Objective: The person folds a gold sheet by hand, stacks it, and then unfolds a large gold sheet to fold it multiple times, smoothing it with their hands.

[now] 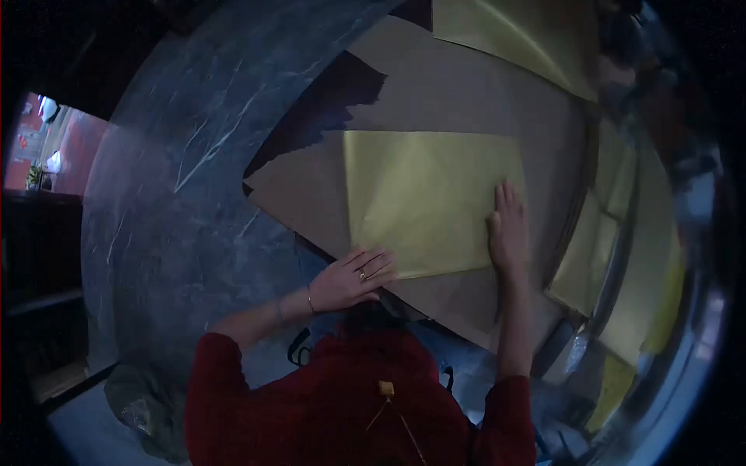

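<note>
A yellow sheet (431,198), smooth and slightly shiny like paper or film, lies flat on a large piece of brown cardboard (458,93). My left hand (353,279) rests on the sheet's near left corner, fingers stretched out together and a ring on one of them. Along the right edge of the sheet lies my right hand (509,229), flat with its fingers pointing away from me. Neither hand grips anything. The skin of both palms is hidden against the surface.
Beneath the cardboard spreads a grey marbled surface (186,179). Another yellow sheet (517,35) lies at the far right, and more yellow sheets (587,260) are at the right side. A dark torn patch (326,105) marks the cardboard's left. A dark bundle (144,408) is at lower left.
</note>
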`<state>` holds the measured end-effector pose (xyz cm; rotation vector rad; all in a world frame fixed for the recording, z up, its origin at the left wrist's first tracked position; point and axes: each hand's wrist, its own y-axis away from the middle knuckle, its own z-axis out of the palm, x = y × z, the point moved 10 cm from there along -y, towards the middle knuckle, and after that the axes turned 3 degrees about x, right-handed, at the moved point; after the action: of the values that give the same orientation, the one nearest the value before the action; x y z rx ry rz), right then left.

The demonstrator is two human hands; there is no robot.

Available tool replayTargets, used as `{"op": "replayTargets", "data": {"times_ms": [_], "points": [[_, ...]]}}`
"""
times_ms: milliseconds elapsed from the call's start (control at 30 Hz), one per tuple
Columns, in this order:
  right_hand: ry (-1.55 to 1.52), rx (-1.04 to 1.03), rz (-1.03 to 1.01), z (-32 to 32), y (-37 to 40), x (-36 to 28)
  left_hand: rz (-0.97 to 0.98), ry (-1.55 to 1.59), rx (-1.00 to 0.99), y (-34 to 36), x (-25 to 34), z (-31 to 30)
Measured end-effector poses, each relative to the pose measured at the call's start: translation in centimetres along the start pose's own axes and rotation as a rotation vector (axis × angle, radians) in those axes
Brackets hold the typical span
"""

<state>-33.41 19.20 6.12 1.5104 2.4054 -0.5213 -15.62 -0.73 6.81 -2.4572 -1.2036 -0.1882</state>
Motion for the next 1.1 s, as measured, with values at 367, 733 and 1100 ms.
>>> {"op": "replayTargets", "data": {"times_ms": [367, 733, 1100], "points": [[0.214, -0.041, -0.006, 0.5, -0.1, -0.4, -0.373, 0.016, 0.092, -8.9, -2.8, -1.1], [0.23, -0.06, -0.014, 1.3, 0.1, 0.7, 0.24, 0.114, -0.264, -3.5, -2.5, 2.3], [0.175, -0.075, -0.2, 1.4, 2.3, -8.9, 0.219, 0.132, -0.254, -3.5, -2.6, 3.0]]}}
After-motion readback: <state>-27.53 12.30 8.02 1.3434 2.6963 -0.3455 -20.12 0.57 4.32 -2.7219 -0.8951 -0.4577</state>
